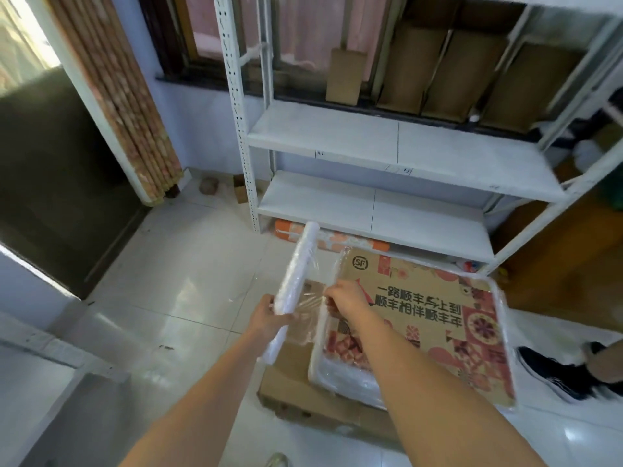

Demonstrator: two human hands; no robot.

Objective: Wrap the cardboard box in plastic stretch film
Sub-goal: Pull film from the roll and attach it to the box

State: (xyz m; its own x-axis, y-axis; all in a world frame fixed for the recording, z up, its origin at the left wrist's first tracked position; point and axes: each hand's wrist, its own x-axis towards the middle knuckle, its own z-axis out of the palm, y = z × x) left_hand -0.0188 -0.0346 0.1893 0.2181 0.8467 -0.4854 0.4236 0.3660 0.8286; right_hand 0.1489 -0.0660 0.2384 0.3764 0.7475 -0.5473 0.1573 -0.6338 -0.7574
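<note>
Head view. The flat printed brown cardboard box [424,318] lies on a plain brown cardboard sheet [303,396] on the white tiled floor [161,281], just right of the right fingers and partly sheathed in film along its edges. The left hand [266,315] has its fingers curled round the lower part of the long white roll of clear plastic stretch film [296,271], which tilts up and away. The right hand [347,299] pinches the loose film stretched between roll and box edge, fingertips pressed together.

Handling, judged: film is thin, clingy and tears easily; pull it taut from the free edge. Roll looks light and rigid; grip near one end. Box stiff, probably light.

Writing: "SF" logo in a rounded badge, and Chinese characters seen upside down; I read "顺丰" among them.
</note>
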